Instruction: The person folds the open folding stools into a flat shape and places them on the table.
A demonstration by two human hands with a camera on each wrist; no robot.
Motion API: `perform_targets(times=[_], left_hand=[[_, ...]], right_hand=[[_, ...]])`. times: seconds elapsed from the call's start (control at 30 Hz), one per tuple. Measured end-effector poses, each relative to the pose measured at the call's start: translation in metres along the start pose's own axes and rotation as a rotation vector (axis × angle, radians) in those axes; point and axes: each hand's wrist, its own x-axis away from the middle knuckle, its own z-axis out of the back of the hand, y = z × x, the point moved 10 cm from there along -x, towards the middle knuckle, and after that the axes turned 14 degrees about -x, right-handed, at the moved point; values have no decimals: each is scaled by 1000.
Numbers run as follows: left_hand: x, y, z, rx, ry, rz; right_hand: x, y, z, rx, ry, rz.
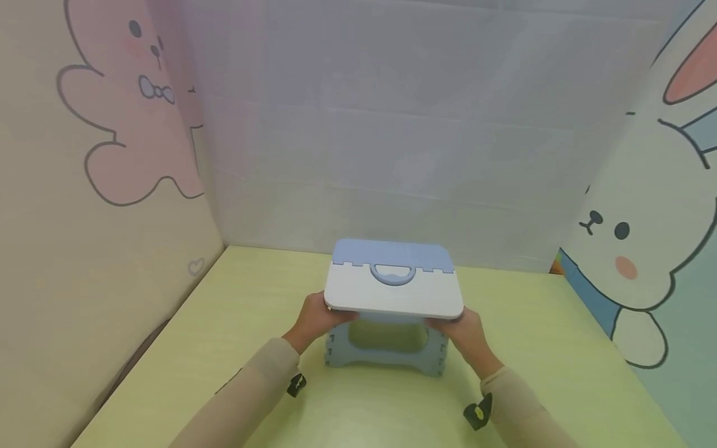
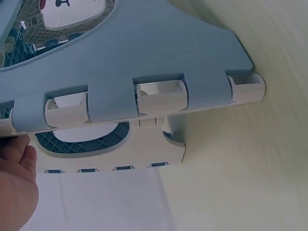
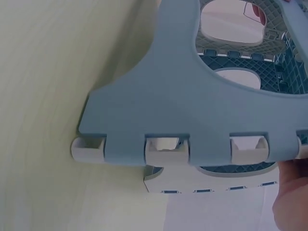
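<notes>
On yellow tabletop (image 1: 257,292), hands (image 1: 315,320) (image 1: 467,335) gripping stool (image 1: 392,297); cartoon-printed walls (image 1: 134,249) (image 1: 666,255) flanking, pale wall (image 1: 392,149) behind

Head view: creased pale sheet (image 1: 392,124) at twelve o'clock; pink cartoon bear (image 1: 134,143) at ten; white cartoon rabbit (image 1: 655,205) at three; yellow-green tabletop (image 1: 375,417) at six.

Left grip (image 1: 318,316) and right grip (image 1: 466,330) clasp, apart.

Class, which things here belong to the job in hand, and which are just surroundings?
Job in hand:
- blue-and-white stool
- left hand, gripping one side
- right hand, gripping the other

Surroundings:
- yellow-green table
- pink cartoon figure
- white cartoon rabbit
</notes>
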Motion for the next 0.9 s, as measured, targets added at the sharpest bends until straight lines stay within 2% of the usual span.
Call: perform_targets(times=[0.1, 0.3, 0.43, 0.67, 0.9], left_hand=[[-2, 2, 2, -22, 10, -19], [-4, -1, 3, -35, 1, -7], [-5, -1, 2, -28, -22, -23], [-7, -2, 0, -42, -76, 5], [-6, -1, -3, -19, -122, -7]], right_hand=[[-2, 1, 3, -2, -5, -15], [-4, 1, 6, -64, -28, -43], [-5, 2, 7, -102, -41, -60], [-6, -1, 7, -144, -59, -43], [-7, 3, 6, -165, -81, -37]])
